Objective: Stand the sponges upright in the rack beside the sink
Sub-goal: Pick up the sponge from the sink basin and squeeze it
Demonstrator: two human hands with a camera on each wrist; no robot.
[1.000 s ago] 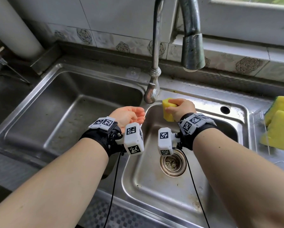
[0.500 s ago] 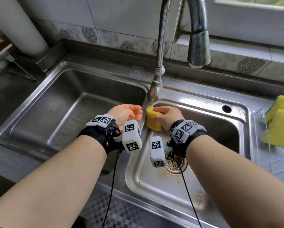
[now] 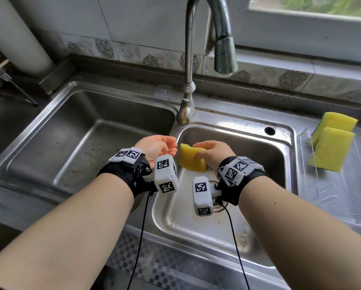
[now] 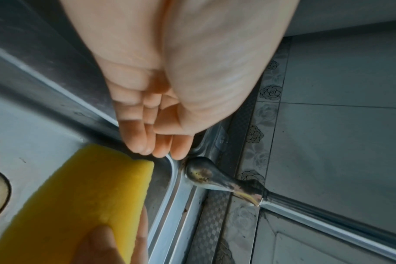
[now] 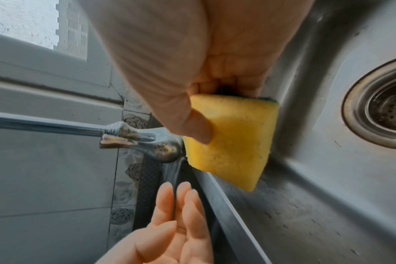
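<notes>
- Since a second ago the right hand (image 3: pixel 212 152) has drawn the yellow rectangular foam sponge with a dark scouring back (image 3: pixel 191 159) away from the base of the tall chrome gooseneck tap (image 3: pixel 186 110) and nearer to the person; it now hangs over the right steel basin (image 3: pixel 259 155), below and in front of the tap's foot.
- Its fingers (image 5: pixel 192 125) are clamped on that sponge, thumb on the yellow face, the others round the dark back.
- The left hand (image 3: pixel 157 146) has come along with it and sits just left of the sponge, fingers (image 4: pixel 147 142) straight, close together, holding nothing.
- Far right of the tap, two more yellow foam sponges (image 3: pixel 332 143) already stand on edge in the clear plastic rack (image 3: pixel 313 193).
- I'd judge this the lift-out: the sponge is free of the sink and next needs carrying rightward to the rack and setting on edge by the other two.
</notes>
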